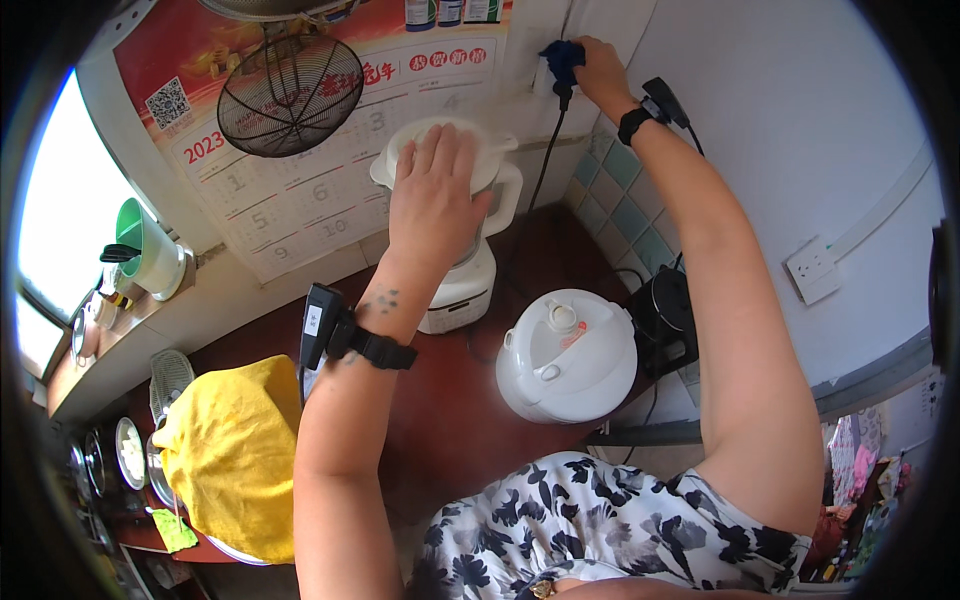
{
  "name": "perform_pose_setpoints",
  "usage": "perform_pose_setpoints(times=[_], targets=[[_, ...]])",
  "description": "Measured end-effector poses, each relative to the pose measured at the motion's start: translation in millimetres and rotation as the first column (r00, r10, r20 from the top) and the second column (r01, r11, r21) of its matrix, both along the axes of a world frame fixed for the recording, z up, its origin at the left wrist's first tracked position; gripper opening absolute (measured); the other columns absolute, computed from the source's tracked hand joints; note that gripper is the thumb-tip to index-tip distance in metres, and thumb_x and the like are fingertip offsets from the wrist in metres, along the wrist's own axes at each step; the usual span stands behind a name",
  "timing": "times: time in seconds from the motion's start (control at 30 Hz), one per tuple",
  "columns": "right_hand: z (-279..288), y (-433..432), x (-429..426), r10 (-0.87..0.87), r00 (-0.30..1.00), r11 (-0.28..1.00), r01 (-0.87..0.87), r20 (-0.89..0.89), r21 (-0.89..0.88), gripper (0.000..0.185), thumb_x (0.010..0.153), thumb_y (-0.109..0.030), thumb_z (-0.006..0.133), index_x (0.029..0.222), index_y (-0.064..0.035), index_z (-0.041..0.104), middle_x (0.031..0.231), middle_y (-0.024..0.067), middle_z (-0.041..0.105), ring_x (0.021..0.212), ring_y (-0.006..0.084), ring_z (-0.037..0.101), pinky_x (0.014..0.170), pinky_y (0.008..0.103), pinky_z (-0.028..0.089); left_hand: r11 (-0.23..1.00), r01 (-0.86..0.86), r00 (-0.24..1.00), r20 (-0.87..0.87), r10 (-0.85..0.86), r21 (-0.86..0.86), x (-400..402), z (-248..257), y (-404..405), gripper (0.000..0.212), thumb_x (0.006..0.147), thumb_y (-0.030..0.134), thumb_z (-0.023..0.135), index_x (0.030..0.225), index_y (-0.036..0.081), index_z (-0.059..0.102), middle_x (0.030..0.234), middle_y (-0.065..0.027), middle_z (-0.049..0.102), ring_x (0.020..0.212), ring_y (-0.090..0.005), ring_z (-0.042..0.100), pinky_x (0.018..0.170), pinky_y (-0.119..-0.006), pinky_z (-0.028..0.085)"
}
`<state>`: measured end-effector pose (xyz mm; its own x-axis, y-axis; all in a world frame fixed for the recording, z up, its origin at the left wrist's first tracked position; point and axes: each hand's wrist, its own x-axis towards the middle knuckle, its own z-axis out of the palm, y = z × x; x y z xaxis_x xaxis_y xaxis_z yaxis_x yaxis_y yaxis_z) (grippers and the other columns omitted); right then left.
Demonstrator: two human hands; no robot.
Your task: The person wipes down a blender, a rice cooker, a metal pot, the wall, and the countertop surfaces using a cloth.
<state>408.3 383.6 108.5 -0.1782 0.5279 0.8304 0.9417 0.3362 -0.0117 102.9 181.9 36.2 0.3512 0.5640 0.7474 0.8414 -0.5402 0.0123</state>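
Observation:
My left hand [435, 187] lies flat, palm down, on the white lid [480, 135] of a countertop blender, its fingers pointing away from me. The blender's handle [510, 199] is on the right of the jug, and its white base [459, 296] stands on the dark red counter. Up at the wall, my right hand [596, 69] has its fingers closed on a dark blue cloth [562, 61] at the wall outlet. A black plug [562, 91] with a cord hanging down shows just below the cloth; what lies under the cloth is hidden.
A white rice cooker [574, 356] stands right of the blender, with a black appliance [664, 315] beside it. A yellow cloth [240, 457] covers something at the left. A wire skimmer [291, 96] hangs before a wall calendar [322, 195]. A green and white utensil holder [154, 251] stands on the sill.

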Motion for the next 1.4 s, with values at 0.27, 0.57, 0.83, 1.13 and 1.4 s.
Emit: perform_pose_setpoints(times=[0.27, 0.57, 0.83, 1.13, 1.4], targets=[[-28.3, 25.2, -11.8, -0.036, 0.987, 0.996, 0.023, -0.155, -0.089, 0.041, 0.078, -0.006, 0.064, 0.119, -0.0025, 0.068, 0.116, 0.0201, 0.067, 0.107, 0.0411, 0.059, 0.094, 0.0463, 0.051, 1.0, -0.013, 1.0, 0.007, 0.013, -0.018, 5.0, 0.7, -2.1, 0.068, 0.082, 0.029, 0.074, 0.139, 0.001, 0.049, 0.143, -0.0177, 0.051, 0.137, -0.0329, 0.044, 0.115, -0.047, 0.032], [-37.2, 1.8, -38.0, 0.221, 0.964, 0.966, -0.237, -0.15, -0.1, 0.036, 0.076, -0.004, 0.062, 0.112, -0.0076, 0.069, 0.116, 0.0142, 0.065, 0.111, 0.0353, 0.057, 0.097, 0.0436, 0.047, 0.999, -0.052, 0.998, -0.02, 0.052, 0.003, 8.2, 3.8, -1.5, 0.07, 0.08, 0.027, 0.074, 0.139, 0.001, 0.049, 0.142, -0.0183, 0.052, 0.136, -0.0342, 0.045, 0.115, -0.048, 0.032], [-20.5, -13.3, -7.9, 0.08, 0.961, 0.996, -0.063, -0.267, 0.069, 0.045, 0.076, 0.001, 0.059, 0.118, -0.0132, 0.064, 0.109, 0.0157, 0.064, 0.109, 0.0371, 0.056, 0.094, 0.0454, 0.048, 0.999, -0.048, 0.998, -0.052, 0.047, -0.004, 4.8, 8.5, -3.5, 0.071, 0.081, 0.027, 0.073, 0.142, 0.0, 0.046, 0.144, -0.019, 0.051, 0.135, -0.0353, 0.045, 0.116, -0.049, 0.031], [-30.5, 48.7, 48.0, -0.17, 0.962, 0.982, 0.148, 0.215, 0.117, 0.038, 0.085, -0.003, 0.062, 0.121, -0.0165, 0.068, 0.107, 0.0131, 0.065, 0.105, 0.0338, 0.059, 0.087, 0.0429, 0.055, 1.0, -0.021, 1.0, -0.015, 0.021, -0.005, 6.5, 6.2, -4.6, 0.07, 0.08, 0.026, 0.074, 0.14, 0.0, 0.048, 0.142, -0.0176, 0.052, 0.135, -0.0334, 0.046, 0.115, -0.048, 0.032], [-3.4, 27.0, 26.6, -0.357, 0.703, 0.883, 0.468, 0.615, -0.022, 0.019, 0.088, -0.011, 0.064, 0.107, -0.0086, 0.07, 0.103, 0.0097, 0.067, 0.104, 0.0317, 0.061, 0.088, 0.0399, 0.054, 0.999, -0.036, 0.999, 0.002, 0.036, 0.005, 1.3, 1.7, -1.6, 0.069, 0.08, 0.027, 0.075, 0.138, 0.001, 0.05, 0.142, -0.0168, 0.052, 0.135, -0.0327, 0.046, 0.114, -0.048, 0.034]])
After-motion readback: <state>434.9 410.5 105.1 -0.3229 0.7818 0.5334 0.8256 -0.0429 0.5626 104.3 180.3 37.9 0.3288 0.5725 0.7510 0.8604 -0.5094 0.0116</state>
